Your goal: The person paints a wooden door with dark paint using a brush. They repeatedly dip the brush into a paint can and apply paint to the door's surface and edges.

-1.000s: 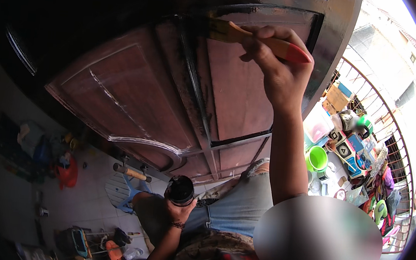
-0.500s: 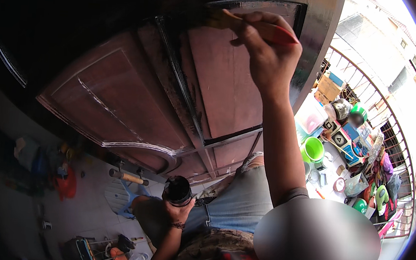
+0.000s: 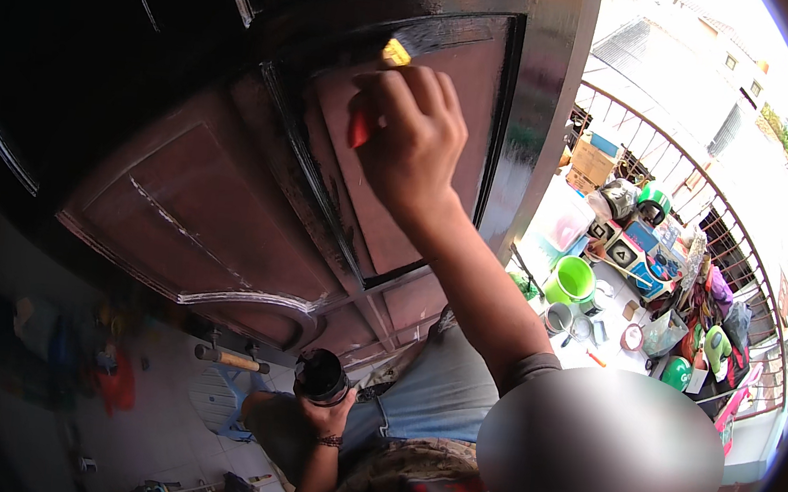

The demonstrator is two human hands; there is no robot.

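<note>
My right hand (image 3: 412,145) is closed round a paintbrush (image 3: 396,53). Its yellow part shows above my knuckles and its red handle end sticks out on the left; the bristles blend into the dark paint at the upper edge of a door panel. The panelled door (image 3: 201,196) is reddish brown, with wet-looking black on its upper part and along several mouldings. Low in front of my body, my left hand (image 3: 331,414) grips a dark round paint can (image 3: 321,380) with black inside; its fingers are partly hidden behind the can.
A door handle (image 3: 232,359) juts out near the can, with a blue plastic chair (image 3: 217,399) behind it. On the right, a green bucket (image 3: 571,278), a cardboard box (image 3: 595,159), helmets and bags crowd a balcony with a metal railing (image 3: 690,188).
My right hand has moved left and down, turning the brush so its red handle now points down-left instead of right. My left hand still holds the can. The view has shifted slightly.
</note>
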